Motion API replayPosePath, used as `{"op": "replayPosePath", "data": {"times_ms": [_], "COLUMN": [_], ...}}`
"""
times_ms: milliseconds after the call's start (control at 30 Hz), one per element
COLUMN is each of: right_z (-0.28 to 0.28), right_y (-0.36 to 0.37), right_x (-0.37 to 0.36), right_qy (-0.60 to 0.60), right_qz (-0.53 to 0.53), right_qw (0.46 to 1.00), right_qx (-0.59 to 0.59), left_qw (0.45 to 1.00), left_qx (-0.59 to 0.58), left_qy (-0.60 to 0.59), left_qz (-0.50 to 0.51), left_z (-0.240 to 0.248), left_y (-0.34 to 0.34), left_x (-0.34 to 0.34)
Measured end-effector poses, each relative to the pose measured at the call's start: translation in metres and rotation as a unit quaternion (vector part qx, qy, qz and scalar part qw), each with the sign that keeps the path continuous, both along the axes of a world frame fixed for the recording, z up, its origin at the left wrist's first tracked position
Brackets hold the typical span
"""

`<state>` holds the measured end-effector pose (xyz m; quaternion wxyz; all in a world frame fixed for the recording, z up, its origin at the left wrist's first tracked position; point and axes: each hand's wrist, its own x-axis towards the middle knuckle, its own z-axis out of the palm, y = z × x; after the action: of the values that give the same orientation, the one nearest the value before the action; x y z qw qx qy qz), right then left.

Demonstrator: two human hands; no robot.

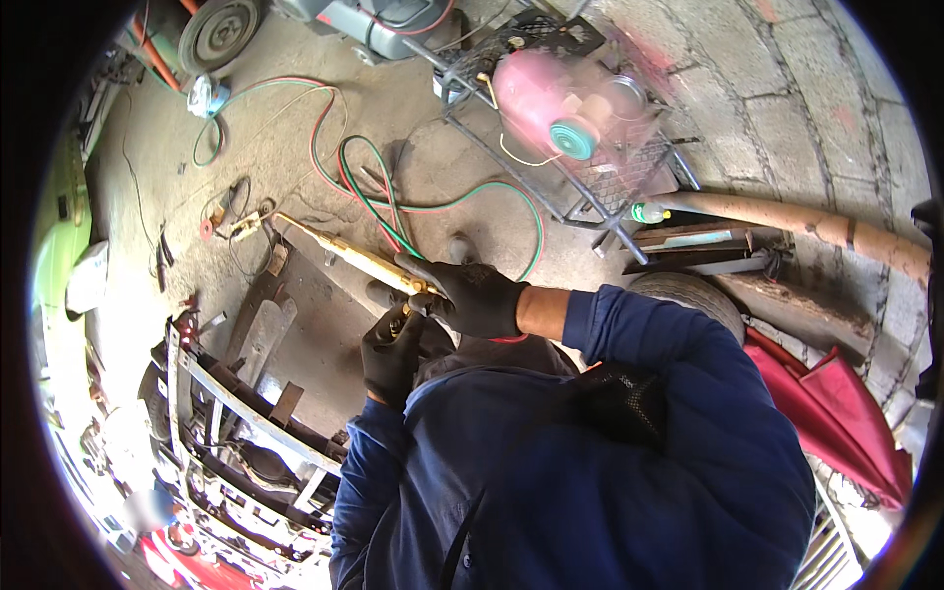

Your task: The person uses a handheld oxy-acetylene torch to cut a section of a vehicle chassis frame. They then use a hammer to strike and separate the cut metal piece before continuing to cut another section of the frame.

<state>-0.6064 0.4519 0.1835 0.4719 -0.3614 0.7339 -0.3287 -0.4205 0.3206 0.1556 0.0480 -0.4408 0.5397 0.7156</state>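
A long brass gas torch (369, 262) points away to the far left, its thin tip over the floor. My right hand (482, 298), in a black glove, is closed around its rear end. Just below and to the left, my gloved left hand (390, 359) has its fingers pinched at a small brass-coloured piece (401, 317), close against my right fingers. Whether that piece is a valve on the torch or a separate part I cannot tell. Red and green twin hoses (384, 202) loop over the floor just beyond my right hand.
A metal vehicle frame (258, 411) lies at my left. To the far right stands a pipe-framed rack (526, 162) with a pink tank (536, 88). A tire (690, 298), a rusty pipe (796, 218) and red cloth (831, 418) are at right. A grey machine (388, 25) stands far ahead.
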Motion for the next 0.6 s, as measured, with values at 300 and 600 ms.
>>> {"op": "replayPosePath", "data": {"times_ms": [300,600], "right_z": [-0.044,-0.074], "right_y": [0.082,0.261], "right_x": [0.009,0.060], "right_qy": [0.028,0.052], "right_qz": [-0.135,-0.501], "right_qw": [0.990,0.852], "right_qx": [0.026,0.146], "left_qw": [0.869,0.774], "left_qx": [-0.240,-0.357], "left_qy": [0.078,-0.053], "left_qz": [-0.425,-0.521], "left_z": [-0.048,-0.067], "left_y": [-0.002,-0.113], "left_x": [-0.028,0.044]}}
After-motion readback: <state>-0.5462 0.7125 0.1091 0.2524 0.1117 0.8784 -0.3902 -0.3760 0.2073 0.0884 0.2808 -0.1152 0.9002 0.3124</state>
